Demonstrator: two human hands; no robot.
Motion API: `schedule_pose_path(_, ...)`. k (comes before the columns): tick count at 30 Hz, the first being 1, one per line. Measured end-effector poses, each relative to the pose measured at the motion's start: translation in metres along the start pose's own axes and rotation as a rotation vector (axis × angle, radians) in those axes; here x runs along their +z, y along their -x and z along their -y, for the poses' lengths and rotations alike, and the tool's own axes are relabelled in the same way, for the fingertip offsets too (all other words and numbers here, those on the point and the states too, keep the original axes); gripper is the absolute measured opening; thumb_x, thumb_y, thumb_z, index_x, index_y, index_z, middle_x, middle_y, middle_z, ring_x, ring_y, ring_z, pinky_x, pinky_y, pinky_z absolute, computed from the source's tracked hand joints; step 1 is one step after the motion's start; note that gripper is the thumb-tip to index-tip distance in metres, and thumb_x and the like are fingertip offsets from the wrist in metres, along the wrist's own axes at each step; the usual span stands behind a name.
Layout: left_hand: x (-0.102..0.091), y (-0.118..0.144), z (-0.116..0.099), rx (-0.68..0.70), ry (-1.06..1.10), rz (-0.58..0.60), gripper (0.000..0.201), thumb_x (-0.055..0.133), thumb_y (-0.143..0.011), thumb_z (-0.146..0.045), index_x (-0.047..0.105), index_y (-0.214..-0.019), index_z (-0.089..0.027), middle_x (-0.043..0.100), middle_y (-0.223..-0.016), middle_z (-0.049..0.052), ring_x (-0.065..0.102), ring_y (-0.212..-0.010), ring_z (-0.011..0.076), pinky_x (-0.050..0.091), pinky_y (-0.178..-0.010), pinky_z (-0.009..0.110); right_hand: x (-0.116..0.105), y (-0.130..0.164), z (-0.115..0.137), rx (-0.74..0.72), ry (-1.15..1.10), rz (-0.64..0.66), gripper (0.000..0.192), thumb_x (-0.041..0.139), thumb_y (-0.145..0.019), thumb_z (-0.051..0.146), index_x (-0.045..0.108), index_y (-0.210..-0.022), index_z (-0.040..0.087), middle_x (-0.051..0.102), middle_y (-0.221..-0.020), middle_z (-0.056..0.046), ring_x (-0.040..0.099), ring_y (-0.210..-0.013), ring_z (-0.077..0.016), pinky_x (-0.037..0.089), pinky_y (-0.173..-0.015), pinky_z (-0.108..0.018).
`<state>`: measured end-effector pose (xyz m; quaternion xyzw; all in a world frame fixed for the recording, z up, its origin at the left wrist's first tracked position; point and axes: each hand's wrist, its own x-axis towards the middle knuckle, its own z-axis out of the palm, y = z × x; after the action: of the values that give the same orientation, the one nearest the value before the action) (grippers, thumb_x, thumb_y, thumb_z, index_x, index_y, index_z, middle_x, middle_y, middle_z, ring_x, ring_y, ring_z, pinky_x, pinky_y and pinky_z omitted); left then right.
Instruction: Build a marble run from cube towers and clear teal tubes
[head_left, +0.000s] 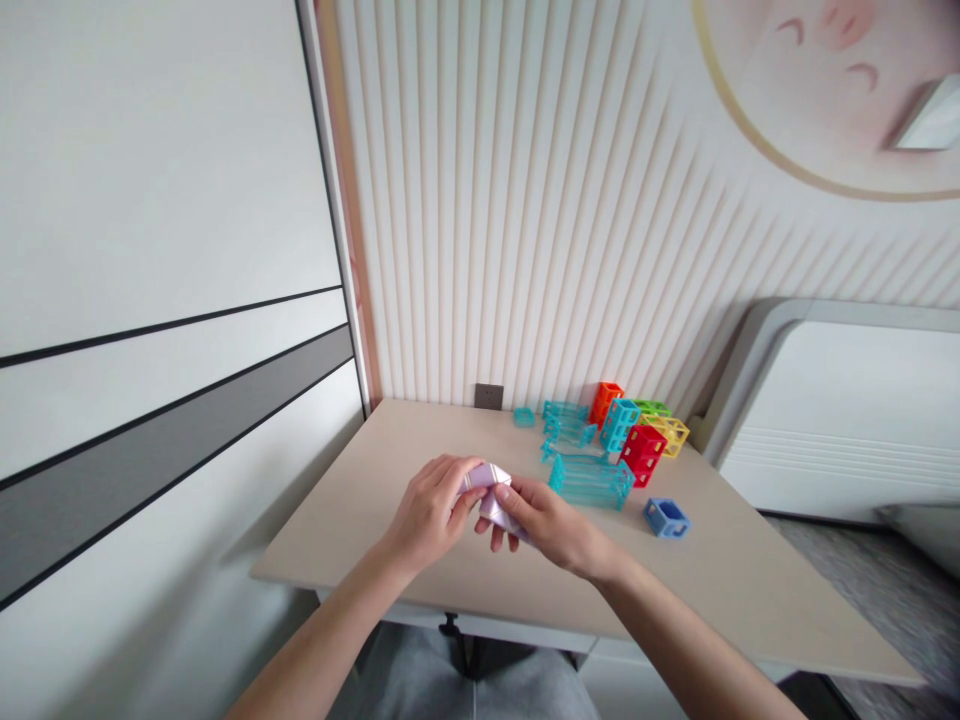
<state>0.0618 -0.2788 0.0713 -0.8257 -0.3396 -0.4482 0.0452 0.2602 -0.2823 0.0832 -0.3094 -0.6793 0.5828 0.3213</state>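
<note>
A lilac-and-white snake puzzle (pixel 486 477), bent at an angle, is held above the table (pixel 360 500) in front of me. My left hand (pixel 429 507) is closed on its upper left part, thumb below and fingers over the top. The lower right part is pinched by my right hand (pixel 553 524), with the thumb on top and fingers underneath. My fingers cover both ends of the puzzle.
Turquoise open-frame racks (pixel 591 482) stand behind my right hand. Beside them are red (pixel 643 455), orange (pixel 604 402), light-blue (pixel 619 425) and yellow (pixel 667 434) frame blocks. A blue block (pixel 667 518) lies nearer. A wall socket (pixel 489 397) sits behind the table.
</note>
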Motion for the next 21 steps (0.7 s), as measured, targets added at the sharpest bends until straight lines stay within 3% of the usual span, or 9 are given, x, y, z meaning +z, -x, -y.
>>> schedule_pose_path(6,0.005,0.002,-0.007,-0.04,0.039,-0.068,0.019,0.044,-0.102,-0.023,0.055,-0.118,-0.019,0.072,-0.099,0.008,0.069,-0.09,0.0202,0.055,-0.08,0.031,0.008,0.005,0.005,-0.086,0.285,-0.2,0.047,0.049,-0.097,0.062,0.06,-0.098,0.017,0.07,-0.082,-0.006,0.064,-0.071,-0.0158,0.046,-0.063,-0.025)
schedule_pose_path(12,0.003,0.002,-0.01,-0.104,0.099,-0.042,0.018,0.043,-0.103,-0.023,0.052,-0.119,-0.02,0.07,-0.099,0.007,0.069,-0.089,0.0187,0.055,-0.078,0.028,0.013,0.007,0.012,-0.038,0.669,-0.325,0.03,0.05,-0.101,0.047,0.058,-0.092,0.02,0.069,-0.074,-0.003,0.064,-0.066,-0.0163,0.04,-0.06,-0.025)
schedule_pose_path(17,-0.001,0.002,-0.003,-0.085,0.101,-0.012,0.022,0.041,-0.103,-0.019,0.051,-0.122,-0.02,0.066,-0.106,0.009,0.067,-0.097,0.0191,0.056,-0.083,0.03,0.009,0.011,0.029,0.004,0.597,-0.178,0.034,0.052,-0.099,0.053,0.058,-0.095,0.02,0.068,-0.077,-0.001,0.064,-0.056,-0.0119,0.04,-0.052,-0.021)
schedule_pose_path(21,-0.003,0.003,0.008,0.067,-0.048,-0.051,0.03,0.047,-0.102,-0.019,0.049,-0.132,-0.018,0.066,-0.113,0.012,0.064,-0.107,0.0225,0.056,-0.091,0.035,0.013,0.016,0.042,0.053,0.424,-0.08,0.039,0.053,-0.097,0.058,0.058,-0.101,0.019,0.065,-0.078,0.001,0.058,-0.048,-0.0084,0.041,-0.046,-0.019)
